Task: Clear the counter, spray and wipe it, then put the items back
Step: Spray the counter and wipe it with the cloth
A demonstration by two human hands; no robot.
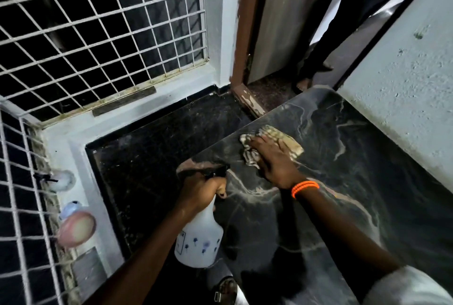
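Note:
A dark marble counter (348, 182) with pale veins fills the right half of the view. My right hand (272, 160), with an orange band at the wrist, lies flat on a beige checked cloth (282, 140) and presses it onto the counter near its far left edge. My left hand (201, 188) grips the black trigger head of a white spray bottle (198, 238) with small blue flowers. The bottle hangs upright just off the counter's left edge, above the floor.
Dark floor (157, 157) lies left of the counter. White window grilles (98, 23) line the back and left. On the left sill sit a pink round object (77, 228) and a pale blue one (69, 208). A person's bare feet (311, 77) stand in the doorway beyond the counter. A white wall (404, 79) borders the counter's right.

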